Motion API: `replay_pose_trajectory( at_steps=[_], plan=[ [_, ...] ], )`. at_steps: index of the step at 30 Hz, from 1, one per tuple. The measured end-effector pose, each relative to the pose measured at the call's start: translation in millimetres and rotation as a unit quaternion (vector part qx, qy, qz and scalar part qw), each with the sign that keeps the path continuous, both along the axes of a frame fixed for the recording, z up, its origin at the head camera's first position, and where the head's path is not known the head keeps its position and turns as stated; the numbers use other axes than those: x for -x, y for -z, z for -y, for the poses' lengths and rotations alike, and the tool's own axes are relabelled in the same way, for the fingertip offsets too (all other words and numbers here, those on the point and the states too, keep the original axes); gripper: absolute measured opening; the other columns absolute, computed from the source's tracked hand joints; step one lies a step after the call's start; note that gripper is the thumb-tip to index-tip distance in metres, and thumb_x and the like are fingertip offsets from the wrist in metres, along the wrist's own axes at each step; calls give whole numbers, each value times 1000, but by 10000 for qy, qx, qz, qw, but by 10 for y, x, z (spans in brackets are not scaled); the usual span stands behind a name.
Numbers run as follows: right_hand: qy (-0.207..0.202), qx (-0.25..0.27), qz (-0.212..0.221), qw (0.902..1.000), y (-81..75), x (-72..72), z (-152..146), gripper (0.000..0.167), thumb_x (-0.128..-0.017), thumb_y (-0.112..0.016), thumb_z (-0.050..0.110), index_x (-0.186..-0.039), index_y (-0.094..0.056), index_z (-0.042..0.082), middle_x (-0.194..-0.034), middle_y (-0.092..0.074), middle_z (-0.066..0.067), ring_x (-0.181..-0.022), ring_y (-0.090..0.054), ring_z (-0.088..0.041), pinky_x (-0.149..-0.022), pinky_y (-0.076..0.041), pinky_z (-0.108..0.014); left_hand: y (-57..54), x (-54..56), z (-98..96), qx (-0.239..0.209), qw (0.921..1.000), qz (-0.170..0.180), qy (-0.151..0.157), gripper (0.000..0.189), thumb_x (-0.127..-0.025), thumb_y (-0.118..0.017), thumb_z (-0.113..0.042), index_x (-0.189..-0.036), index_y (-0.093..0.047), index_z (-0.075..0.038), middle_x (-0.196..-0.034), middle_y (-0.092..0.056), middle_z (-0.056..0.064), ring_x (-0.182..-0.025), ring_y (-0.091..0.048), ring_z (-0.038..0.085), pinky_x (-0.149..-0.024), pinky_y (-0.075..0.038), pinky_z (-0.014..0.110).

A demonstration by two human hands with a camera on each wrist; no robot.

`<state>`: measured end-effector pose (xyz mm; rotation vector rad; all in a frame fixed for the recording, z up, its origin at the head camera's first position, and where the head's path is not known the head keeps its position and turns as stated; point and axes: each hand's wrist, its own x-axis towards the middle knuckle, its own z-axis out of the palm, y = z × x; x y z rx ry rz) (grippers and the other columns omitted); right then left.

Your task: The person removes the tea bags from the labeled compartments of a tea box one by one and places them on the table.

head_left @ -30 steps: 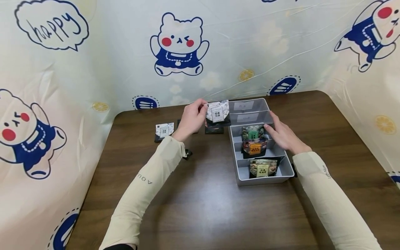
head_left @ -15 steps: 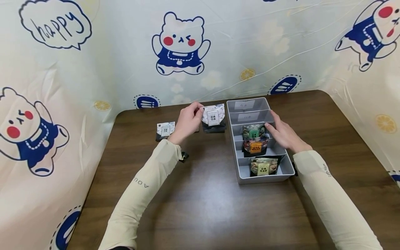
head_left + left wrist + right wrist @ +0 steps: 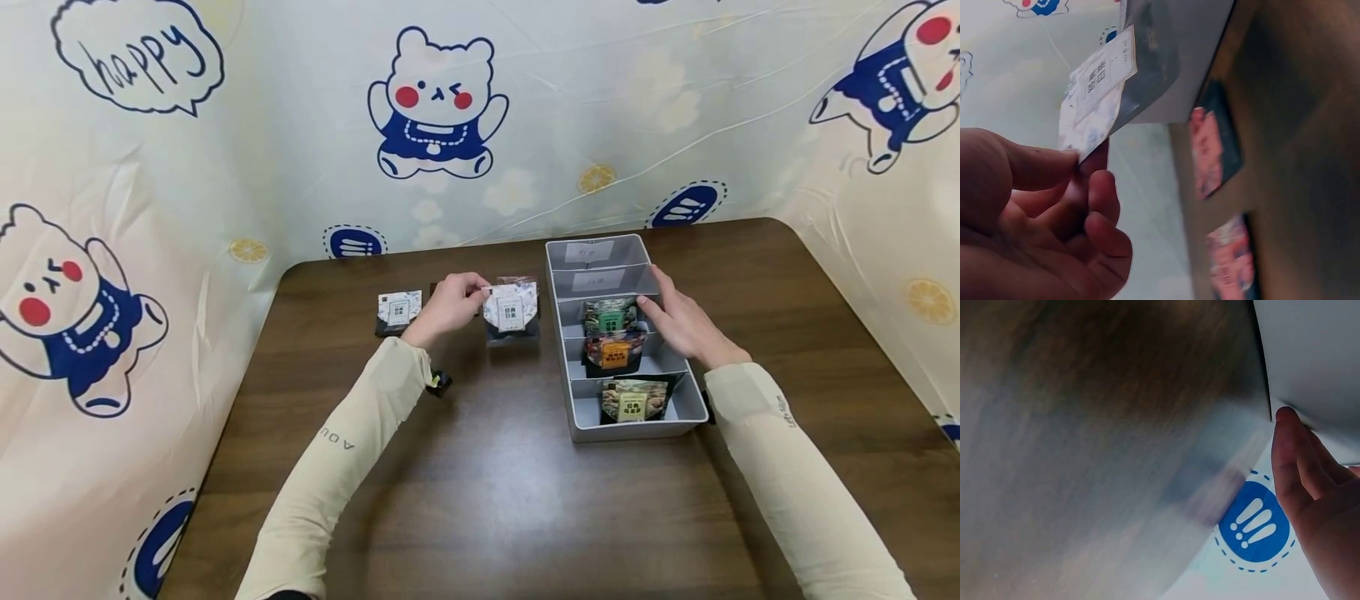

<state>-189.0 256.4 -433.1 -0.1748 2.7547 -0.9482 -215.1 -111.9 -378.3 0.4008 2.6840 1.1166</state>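
Bear-print curtain behind my brown worktop. The grey box reaches nearly to the far edge; right hand rests on its right wall, fingers nearly straight. My left hand pinches the white pouch by one corner, just left of the box. I'd pinch lightly, less creasing.

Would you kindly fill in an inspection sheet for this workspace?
Surface: brown wooden table.
Job's things: grey divided box holding a green-labelled packet, an orange-labelled packet and a yellow-labelled packet; a loose white packet and two reddish packets lie on the table.
Clutter: nothing seen.
Hands: left hand pinches a held white packet by one corner; right hand rests against the box's right side.
Cables: nothing seen.
Surroundings: cloth backdrop printed with bears.
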Motion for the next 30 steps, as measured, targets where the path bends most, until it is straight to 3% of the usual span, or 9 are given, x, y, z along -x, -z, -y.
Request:
replay_pose_trajectory(
  at_steps=[6,11,17,24,30],
  plan=[
    [26,18,13,10000,3,-6,-13,75,-101,-26,56,-155,12,19,-162,-2,-20,-143,-17,-49,-112,-15,-65,235,32,-14,395,9955,779,354,24,-99,-51,-14,-114,-65,-2,-102,-66,19,-76,-56,17,-68,-44,28],
    [32,17,40,10000,3,4,-12,76,-100,-26,56,-155,12,20,-162,-1,-19,-144,-17,-49,-112,-15,-64,364,38,-57,544,9922,1045,395,22,-97,-53,-12,-111,-65,-1,-98,-67,20,-70,-59,18,-63,-44,26],
    [28,33,13,10000,8,21,-12,75,-100,-26,56,-155,11,21,-162,-3,-19,-144,-17,-48,-112,-16,-64,427,43,-116,673,9914,1068,344,19,-96,-55,-12,-106,-67,-2,-96,-67,18,-67,-58,15,-61,-44,25],
    [28,42,-28,10000,24,32,-28,74,-101,-26,55,-155,11,21,-163,-2,-17,-144,-18,-47,-113,-16,-62,505,43,-182,1215,9903,592,319,20,-95,-57,-16,-102,-72,-5,-95,-69,10,-73,-53,17,-69,-43,29],
    [22,56,-6,10000,13,35,-31,74,-101,-26,54,-155,11,21,-162,-3,-18,-144,-18,-47,-113,-16,-62,524,33,-218,1342,9896,481,161,17,-93,-60,-16,-98,-73,-6,-92,-69,9,-72,-54,19,-69,-44,31]
  ],
)
